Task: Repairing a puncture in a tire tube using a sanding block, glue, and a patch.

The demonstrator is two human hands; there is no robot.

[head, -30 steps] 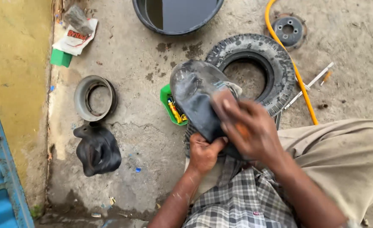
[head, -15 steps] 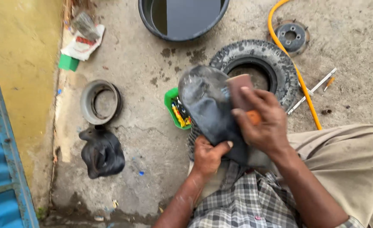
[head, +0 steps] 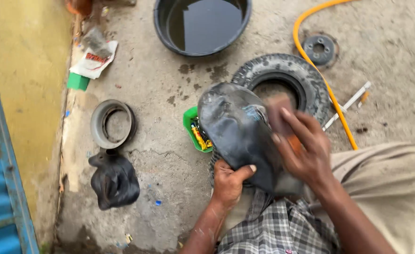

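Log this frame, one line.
left hand: grips inner tube | right hand: presses rubbing block on tube | tyre behind

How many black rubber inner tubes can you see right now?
2: one black rubber inner tube gripped by the left hand, rubbed by the right hand; one crumpled black tube on the concrete floor by the wall. Others may be hidden.

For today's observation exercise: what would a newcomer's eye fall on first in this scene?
At centre, the left hand grips a black rubber inner tube while the right hand presses a blurred brownish block on it. Behind lies a small knobby tyre, with a dark basin of water at the top.
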